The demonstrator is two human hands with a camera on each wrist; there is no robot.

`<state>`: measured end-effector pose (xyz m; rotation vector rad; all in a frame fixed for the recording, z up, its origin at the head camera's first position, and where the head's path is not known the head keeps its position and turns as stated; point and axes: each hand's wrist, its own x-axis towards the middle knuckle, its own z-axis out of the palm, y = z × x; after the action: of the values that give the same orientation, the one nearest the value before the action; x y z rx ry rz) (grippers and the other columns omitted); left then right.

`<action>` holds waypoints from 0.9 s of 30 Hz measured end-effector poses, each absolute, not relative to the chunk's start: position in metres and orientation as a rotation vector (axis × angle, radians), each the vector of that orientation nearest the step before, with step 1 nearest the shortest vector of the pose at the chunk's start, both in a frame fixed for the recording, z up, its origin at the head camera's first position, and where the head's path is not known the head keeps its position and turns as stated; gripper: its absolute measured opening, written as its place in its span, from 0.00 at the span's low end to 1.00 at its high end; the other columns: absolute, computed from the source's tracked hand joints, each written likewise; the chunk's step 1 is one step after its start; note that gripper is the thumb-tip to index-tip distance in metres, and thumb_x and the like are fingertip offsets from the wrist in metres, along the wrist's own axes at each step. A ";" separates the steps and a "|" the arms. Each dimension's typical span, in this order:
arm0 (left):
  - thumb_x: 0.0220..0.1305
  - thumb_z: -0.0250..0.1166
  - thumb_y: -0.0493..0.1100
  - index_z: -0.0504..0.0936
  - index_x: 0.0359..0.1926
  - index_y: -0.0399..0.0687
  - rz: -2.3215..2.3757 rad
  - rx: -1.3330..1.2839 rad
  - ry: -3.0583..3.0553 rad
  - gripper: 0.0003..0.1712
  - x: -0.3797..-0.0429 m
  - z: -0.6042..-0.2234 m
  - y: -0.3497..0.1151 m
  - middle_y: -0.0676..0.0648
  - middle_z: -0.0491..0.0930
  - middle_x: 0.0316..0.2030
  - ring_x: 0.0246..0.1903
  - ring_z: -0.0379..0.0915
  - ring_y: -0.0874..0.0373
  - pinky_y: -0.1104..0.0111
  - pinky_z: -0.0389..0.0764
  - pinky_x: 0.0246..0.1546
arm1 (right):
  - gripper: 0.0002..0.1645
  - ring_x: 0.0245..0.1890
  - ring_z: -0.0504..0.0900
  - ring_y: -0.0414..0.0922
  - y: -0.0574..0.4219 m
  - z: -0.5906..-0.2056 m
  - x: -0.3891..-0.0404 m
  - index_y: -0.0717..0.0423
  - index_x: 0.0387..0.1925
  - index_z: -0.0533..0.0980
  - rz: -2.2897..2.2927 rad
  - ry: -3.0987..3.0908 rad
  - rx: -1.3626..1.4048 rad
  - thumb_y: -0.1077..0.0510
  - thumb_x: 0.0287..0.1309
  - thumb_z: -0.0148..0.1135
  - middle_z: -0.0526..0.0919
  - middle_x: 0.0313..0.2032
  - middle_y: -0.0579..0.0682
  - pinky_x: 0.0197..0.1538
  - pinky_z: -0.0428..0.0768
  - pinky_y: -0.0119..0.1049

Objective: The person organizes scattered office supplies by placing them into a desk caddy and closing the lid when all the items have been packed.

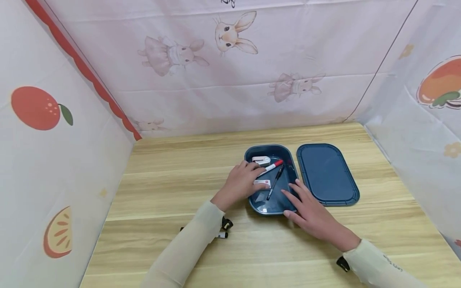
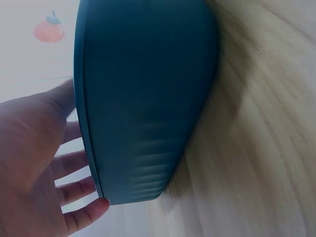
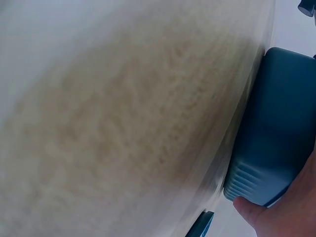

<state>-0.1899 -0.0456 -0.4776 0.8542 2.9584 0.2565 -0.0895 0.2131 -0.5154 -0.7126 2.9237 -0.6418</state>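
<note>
A dark blue rectangular box (image 1: 275, 206) without its lid stands on the table. Inside lie a white marker with a red cap (image 1: 276, 163), a black pen (image 1: 275, 182), a small white block (image 1: 265, 183) with a red mark, and a rounded white item (image 1: 261, 161). My left hand (image 1: 241, 182) reaches over the left rim, its fingers loosely extended above the marker and white block. In the left wrist view, the fingers pass behind the box wall (image 2: 143, 98). My right hand (image 1: 313, 214) rests at the right rim with fingers spread; its thumb (image 3: 249, 210) lies near a box corner.
A flat blue lid (image 1: 325, 174) lies just right of the box. A black-and-white stick-like thing (image 1: 222, 235) sits partly hidden under the left forearm. Printed cloth walls (image 1: 216, 100) stand behind and on both sides of the wooden table (image 1: 162, 192).
</note>
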 end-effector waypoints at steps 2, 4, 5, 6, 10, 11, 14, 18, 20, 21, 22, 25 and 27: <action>0.63 0.56 0.76 0.71 0.71 0.66 0.289 0.857 2.956 0.41 -0.188 -0.480 -0.049 0.53 0.69 0.69 0.60 0.63 0.54 0.56 0.73 0.60 | 0.38 0.81 0.38 0.53 0.213 -0.516 -0.090 0.39 0.77 0.59 -0.645 2.922 -0.712 0.31 0.72 0.47 0.52 0.79 0.52 0.72 0.59 0.65; 0.63 0.54 0.78 0.68 0.73 0.67 0.310 0.852 2.948 0.43 -0.186 -0.482 -0.053 0.53 0.65 0.72 0.66 0.61 0.52 0.53 0.71 0.64 | 0.38 0.81 0.37 0.53 0.213 -0.517 -0.090 0.39 0.77 0.59 -0.643 2.921 -0.713 0.31 0.72 0.47 0.52 0.79 0.52 0.72 0.59 0.65; 0.62 0.54 0.79 0.67 0.74 0.67 0.312 0.852 2.946 0.44 -0.185 -0.483 -0.055 0.52 0.64 0.73 0.68 0.60 0.52 0.52 0.71 0.66 | 0.38 0.81 0.37 0.53 0.213 -0.517 -0.090 0.39 0.77 0.59 -0.644 2.920 -0.712 0.32 0.72 0.47 0.52 0.79 0.52 0.72 0.59 0.65; 0.61 0.53 0.80 0.66 0.74 0.68 0.318 0.850 2.937 0.45 -0.184 -0.483 -0.057 0.51 0.62 0.74 0.70 0.59 0.51 0.51 0.70 0.67 | 0.38 0.81 0.37 0.53 0.213 -0.517 -0.090 0.39 0.77 0.59 -0.646 2.921 -0.714 0.32 0.72 0.47 0.52 0.79 0.52 0.72 0.59 0.65; 0.59 0.51 0.82 0.62 0.76 0.67 0.327 0.843 2.918 0.49 -0.179 -0.481 -0.065 0.50 0.57 0.77 0.74 0.54 0.49 0.50 0.67 0.69 | 0.38 0.81 0.38 0.54 0.214 -0.517 -0.090 0.40 0.77 0.60 -0.657 2.935 -0.727 0.33 0.73 0.48 0.53 0.78 0.54 0.71 0.60 0.66; 0.59 0.50 0.83 0.61 0.77 0.67 0.323 0.843 2.917 0.50 -0.178 -0.481 -0.067 0.50 0.56 0.77 0.74 0.54 0.49 0.50 0.66 0.69 | 0.38 0.81 0.39 0.54 0.214 -0.517 -0.090 0.40 0.77 0.60 -0.660 2.937 -0.729 0.33 0.73 0.48 0.53 0.78 0.54 0.70 0.60 0.67; 0.58 0.49 0.84 0.60 0.77 0.67 0.314 0.846 2.925 0.52 -0.175 -0.482 -0.073 0.50 0.56 0.77 0.74 0.54 0.49 0.51 0.66 0.70 | 0.37 0.80 0.39 0.55 0.213 -0.518 -0.090 0.41 0.77 0.60 -0.661 2.947 -0.739 0.34 0.73 0.49 0.54 0.78 0.54 0.69 0.61 0.68; 0.59 0.50 0.83 0.57 0.78 0.66 0.322 0.814 2.913 0.52 -0.170 -0.483 -0.082 0.50 0.54 0.78 0.75 0.53 0.50 0.52 0.63 0.72 | 0.37 0.80 0.39 0.55 0.213 -0.517 -0.089 0.41 0.77 0.60 -0.659 2.946 -0.736 0.35 0.73 0.49 0.53 0.78 0.54 0.69 0.61 0.68; 0.60 0.51 0.82 0.55 0.79 0.65 0.328 0.785 2.898 0.52 -0.166 -0.483 -0.086 0.49 0.53 0.79 0.76 0.51 0.50 0.52 0.61 0.73 | 0.37 0.80 0.40 0.55 0.212 -0.516 -0.089 0.41 0.77 0.60 -0.669 2.945 -0.730 0.35 0.73 0.49 0.54 0.78 0.54 0.69 0.61 0.68; 0.60 0.52 0.81 0.54 0.79 0.65 0.333 0.769 2.889 0.53 -0.163 -0.483 -0.089 0.49 0.53 0.79 0.76 0.51 0.50 0.52 0.61 0.73 | 0.37 0.80 0.40 0.55 0.212 -0.515 -0.088 0.41 0.76 0.60 -0.674 2.946 -0.730 0.35 0.73 0.50 0.54 0.78 0.54 0.69 0.61 0.68; 0.60 0.51 0.82 0.54 0.79 0.65 0.330 0.760 2.886 0.53 -0.160 -0.484 -0.092 0.49 0.53 0.79 0.76 0.51 0.50 0.52 0.61 0.73 | 0.37 0.80 0.40 0.56 0.212 -0.515 -0.088 0.41 0.76 0.60 -0.678 2.945 -0.728 0.35 0.73 0.50 0.54 0.78 0.54 0.69 0.61 0.68; 0.60 0.51 0.82 0.53 0.80 0.64 0.355 0.744 2.875 0.54 -0.150 -0.486 -0.102 0.47 0.53 0.78 0.76 0.51 0.49 0.50 0.60 0.73 | 0.37 0.80 0.39 0.56 0.212 -0.514 -0.089 0.41 0.76 0.60 -0.681 2.941 -0.723 0.35 0.73 0.50 0.54 0.78 0.54 0.69 0.60 0.68; 0.59 0.49 0.83 0.53 0.80 0.63 0.366 0.741 2.876 0.55 -0.144 -0.490 -0.109 0.47 0.54 0.78 0.76 0.51 0.48 0.50 0.60 0.73 | 0.37 0.80 0.39 0.56 0.212 -0.514 -0.089 0.42 0.76 0.60 -0.680 2.940 -0.725 0.35 0.73 0.51 0.54 0.78 0.55 0.70 0.60 0.68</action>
<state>-0.1436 -0.1093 -0.4899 0.7407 2.8765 0.3663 -0.0891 0.2124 -0.5142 -0.7247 2.9401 -0.6795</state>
